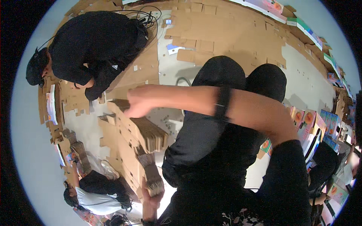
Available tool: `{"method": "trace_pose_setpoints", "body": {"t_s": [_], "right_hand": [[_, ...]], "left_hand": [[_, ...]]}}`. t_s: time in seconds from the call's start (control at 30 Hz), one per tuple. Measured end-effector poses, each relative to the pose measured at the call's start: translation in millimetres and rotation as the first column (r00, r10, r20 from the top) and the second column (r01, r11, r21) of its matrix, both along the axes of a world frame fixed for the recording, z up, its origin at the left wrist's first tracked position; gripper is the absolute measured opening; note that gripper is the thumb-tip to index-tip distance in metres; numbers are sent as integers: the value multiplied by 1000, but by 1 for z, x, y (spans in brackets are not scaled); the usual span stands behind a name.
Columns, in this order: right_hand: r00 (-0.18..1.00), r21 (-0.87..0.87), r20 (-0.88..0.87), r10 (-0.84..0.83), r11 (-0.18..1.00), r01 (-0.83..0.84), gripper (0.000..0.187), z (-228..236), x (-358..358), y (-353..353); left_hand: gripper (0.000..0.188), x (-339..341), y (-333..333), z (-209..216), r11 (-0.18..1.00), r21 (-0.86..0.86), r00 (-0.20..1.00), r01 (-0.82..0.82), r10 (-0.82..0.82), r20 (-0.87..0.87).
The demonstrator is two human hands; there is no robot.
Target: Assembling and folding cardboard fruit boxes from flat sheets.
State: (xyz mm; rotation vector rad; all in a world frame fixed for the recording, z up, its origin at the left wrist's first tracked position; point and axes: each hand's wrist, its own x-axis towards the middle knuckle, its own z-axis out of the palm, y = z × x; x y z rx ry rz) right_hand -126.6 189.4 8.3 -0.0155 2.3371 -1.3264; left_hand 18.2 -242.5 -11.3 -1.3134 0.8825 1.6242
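Observation:
A thick stack of flat brown cardboard blanks [130,145] stands at my left side, with its many layered edges turned toward me. My right arm reaches across my lap, and my right hand [137,102] grips the far end of the stack, slightly blurred. Down at the near end, my left hand [151,199] is closed around the stack's lower edge, with the thumb and fingers on either side. Tabs and slots show along the stack's broad face.
Crouched people work at far left [98,45], lower left [102,194] and right [322,158]. Cardboard sheets [233,34] cover much of the floor. Colourful printed boxes [309,120] line the right side. Small scraps [166,124] lie beside my legs; cables [149,17] coil at the top.

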Motion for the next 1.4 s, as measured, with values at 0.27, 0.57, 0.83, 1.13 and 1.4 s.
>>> {"method": "trace_pose_setpoints", "body": {"t_s": [0.27, 0.57, 0.83, 1.13, 1.4], "right_hand": [[892, -58, 248, -378, 913, 403, 75, -199, -70, -116], [887, -325, 449, -103, 906, 270, 39, -298, -39, -130], [938, -790, 319, -137, 508, 342, 32, -253, -10, -117], [861, -319, -503, 78, 909, -269, 35, -32, 32, 74], [692, -458, 372, -619, 525, 717, 52, 65, 146, 184]], "left_hand": [[70, 32, 0, 108, 967, -94, 967, 236, -243, -71], [47, 16, 6, 126, 924, -372, 984, 84, -18, 177], [51, 7, 24, 121, 930, -307, 976, 201, -164, 143], [57, 21, 51, 155, 891, -215, 911, 400, -411, -7], [63, 1, 105, 204, 704, -246, 705, 667, -702, -98]]}}
